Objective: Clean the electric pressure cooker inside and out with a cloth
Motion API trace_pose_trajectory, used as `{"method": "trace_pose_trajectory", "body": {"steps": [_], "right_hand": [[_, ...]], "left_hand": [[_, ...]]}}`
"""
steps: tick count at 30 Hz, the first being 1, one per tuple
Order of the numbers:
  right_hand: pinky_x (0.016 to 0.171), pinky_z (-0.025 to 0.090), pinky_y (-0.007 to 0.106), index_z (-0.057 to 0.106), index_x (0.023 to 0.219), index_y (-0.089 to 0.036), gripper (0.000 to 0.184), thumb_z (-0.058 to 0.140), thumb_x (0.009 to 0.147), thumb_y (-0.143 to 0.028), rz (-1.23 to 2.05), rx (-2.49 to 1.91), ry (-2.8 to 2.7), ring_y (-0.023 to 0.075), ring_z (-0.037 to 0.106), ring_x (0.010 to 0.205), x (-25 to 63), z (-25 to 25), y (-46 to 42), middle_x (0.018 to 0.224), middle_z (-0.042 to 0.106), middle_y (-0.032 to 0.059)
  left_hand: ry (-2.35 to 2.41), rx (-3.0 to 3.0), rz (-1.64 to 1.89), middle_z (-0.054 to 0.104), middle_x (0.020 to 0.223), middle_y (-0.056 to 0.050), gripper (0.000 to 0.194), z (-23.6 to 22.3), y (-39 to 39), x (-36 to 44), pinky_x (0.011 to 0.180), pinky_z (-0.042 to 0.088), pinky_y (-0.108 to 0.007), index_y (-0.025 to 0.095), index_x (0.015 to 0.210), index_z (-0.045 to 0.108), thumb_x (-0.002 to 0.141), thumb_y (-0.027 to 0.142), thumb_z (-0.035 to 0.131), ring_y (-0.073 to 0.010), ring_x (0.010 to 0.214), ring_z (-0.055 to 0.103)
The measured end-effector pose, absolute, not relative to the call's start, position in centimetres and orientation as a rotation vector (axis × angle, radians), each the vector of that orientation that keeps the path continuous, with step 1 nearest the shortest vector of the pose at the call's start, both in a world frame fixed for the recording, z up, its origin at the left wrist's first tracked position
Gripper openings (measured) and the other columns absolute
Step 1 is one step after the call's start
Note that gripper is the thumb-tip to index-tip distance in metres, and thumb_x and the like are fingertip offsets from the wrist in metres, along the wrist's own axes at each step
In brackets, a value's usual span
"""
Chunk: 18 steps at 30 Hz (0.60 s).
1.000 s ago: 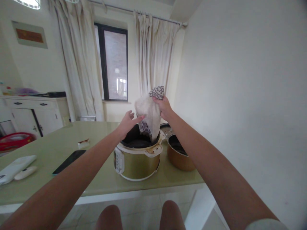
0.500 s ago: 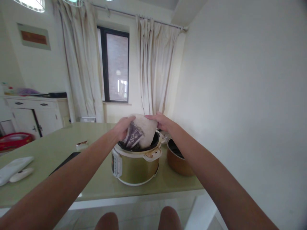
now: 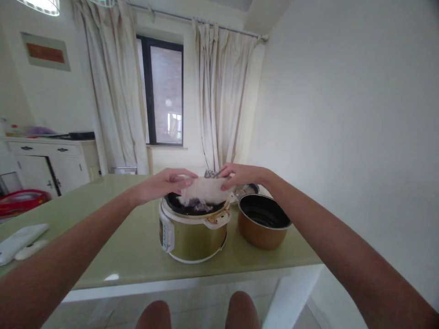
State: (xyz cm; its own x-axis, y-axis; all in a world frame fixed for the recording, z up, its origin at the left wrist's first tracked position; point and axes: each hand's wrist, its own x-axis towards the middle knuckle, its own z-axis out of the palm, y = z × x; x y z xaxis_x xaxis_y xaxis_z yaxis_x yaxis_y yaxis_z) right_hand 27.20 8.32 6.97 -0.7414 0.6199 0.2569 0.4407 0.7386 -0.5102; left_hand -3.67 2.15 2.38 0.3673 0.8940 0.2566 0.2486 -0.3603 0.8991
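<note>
A pale cloth (image 3: 206, 189) with a dark patterned part is stretched over the mouth of a green and white electric cooker (image 3: 197, 240). At its left end my left hand (image 3: 166, 183) pinches the cloth between thumb and fingers. My right hand (image 3: 240, 176) grips the other end, where a bit of patterned fabric sticks up behind the fingers. The cloth's lower edge hangs into the dark opening of the cooker. Part of the cooker's rim is hidden behind the cloth.
Right of the cooker stands a brown pot (image 3: 262, 230) with a dark inside. Behind it is a round, shiny item (image 3: 249, 189), partly covered by my right arm. A white phone-like object (image 3: 22, 237) lies at the left of the green table (image 3: 137, 256). A wall rises close on the right.
Both hands have turned the cloth: its broad patterned side faced me before, and now it is a flatter, wider pale roll. My hands have moved farther apart, and more of the brown pot shows.
</note>
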Motion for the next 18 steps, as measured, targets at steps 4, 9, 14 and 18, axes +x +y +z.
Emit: {"method": "trace_pose_trajectory", "body": {"steps": [4,9,14,18], "right_hand": [[0.092,0.055,0.039,0.085,0.1,-0.028,0.062,0.1,0.047,-0.056,0.41,-0.869,-2.632,0.0291,0.071,0.099,27.6,5.1,5.3,0.103,0.077,0.0061],[0.091,0.051,0.04,0.078,0.118,-0.032,0.065,0.079,0.072,-0.079,0.223,-0.861,-2.652,0.0294,0.071,0.098,21.5,0.0,2.2,0.103,0.079,0.0074],[0.082,0.047,0.036,0.074,0.101,-0.025,0.058,0.055,0.092,-0.079,0.041,-0.867,-2.738,0.0268,0.069,0.087,21.3,-1.7,2.6,0.092,0.078,0.0081],[0.083,0.048,0.032,0.074,0.087,-0.023,0.058,0.047,0.099,-0.073,0.306,-0.664,-2.725,0.0213,0.067,0.085,25.6,-0.4,4.9,0.089,0.075,0.0055]], "left_hand": [[1.303,1.927,1.051,0.077,0.076,-0.009,0.039,-0.1,3.8,-4.7,0.069,0.057,-0.034,0.023,0.089,0.081,0.075,0.059,0.079,-0.027,0.073,0.072],[1.841,1.766,1.291,0.076,0.119,-0.024,0.034,-4.1,7.6,-3.7,0.106,0.048,-0.05,0.018,0.098,0.071,0.07,0.037,0.074,-0.0432,0.126,0.065],[1.84,1.713,1.26,0.079,0.1,-0.019,0.021,-5.6,9.1,-4.0,0.103,0.049,-0.048,0.022,0.078,0.068,0.058,0.019,0.066,-0.0446,0.121,0.067],[1.788,1.707,1.277,0.08,0.085,-0.011,0.026,-6.0,9.6,-4.9,0.1,0.052,-0.045,0.024,0.074,0.071,0.053,0.017,0.059,-0.0408,0.111,0.07]]}}
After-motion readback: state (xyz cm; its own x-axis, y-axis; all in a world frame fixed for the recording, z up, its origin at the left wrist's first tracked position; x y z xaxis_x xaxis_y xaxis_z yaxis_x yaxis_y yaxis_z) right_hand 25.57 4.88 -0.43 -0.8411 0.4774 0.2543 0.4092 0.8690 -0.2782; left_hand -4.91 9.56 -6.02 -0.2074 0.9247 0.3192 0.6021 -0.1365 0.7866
